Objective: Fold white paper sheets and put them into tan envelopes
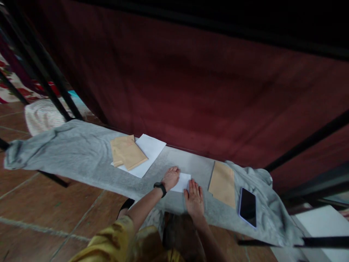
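Observation:
A small white paper, probably folded, lies on the grey cloth between my hands. My left hand, with a dark band at the wrist, rests on the paper's left side, fingers lying against it. My right hand lies flat at the paper's lower right edge, fingers stretched out and thumb apart. Brown envelopes overlap a larger white sheet to the left. More brown paper, seemingly an envelope, sits right of my right hand.
A phone in a light purple case lies at the right on the bunched cloth. Behind the narrow cloth-covered surface hangs a dark red curtain. Black metal bars stand at both ends. Tiled floor shows below left.

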`<act>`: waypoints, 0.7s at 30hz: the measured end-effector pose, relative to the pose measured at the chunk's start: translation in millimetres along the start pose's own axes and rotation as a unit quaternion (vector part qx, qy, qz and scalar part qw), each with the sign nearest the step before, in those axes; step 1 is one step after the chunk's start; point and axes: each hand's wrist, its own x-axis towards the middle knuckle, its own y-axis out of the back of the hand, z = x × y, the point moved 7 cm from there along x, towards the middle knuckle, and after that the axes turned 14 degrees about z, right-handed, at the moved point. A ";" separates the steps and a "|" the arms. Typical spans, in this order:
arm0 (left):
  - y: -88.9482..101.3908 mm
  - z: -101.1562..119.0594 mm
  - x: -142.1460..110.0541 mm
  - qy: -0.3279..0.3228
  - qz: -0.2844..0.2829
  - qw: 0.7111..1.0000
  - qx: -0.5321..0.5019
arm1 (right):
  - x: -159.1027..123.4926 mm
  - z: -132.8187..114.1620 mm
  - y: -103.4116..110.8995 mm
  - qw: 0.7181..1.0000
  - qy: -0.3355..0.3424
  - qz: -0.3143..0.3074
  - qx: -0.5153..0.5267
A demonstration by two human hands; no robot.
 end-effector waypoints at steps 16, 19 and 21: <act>51.7 10.9 35.4 -0.050 -0.021 0.991 -0.120 | 4.2 30.6 14.7 0.950 -0.178 0.078 0.244; 68.4 18.8 31.1 -0.098 -0.024 0.982 -0.160 | 4.5 52.0 14.5 0.898 -0.274 0.116 0.322; 71.4 17.1 19.7 -0.120 -0.028 0.977 -0.175 | 5.1 59.3 12.9 0.882 -0.301 0.123 0.341</act>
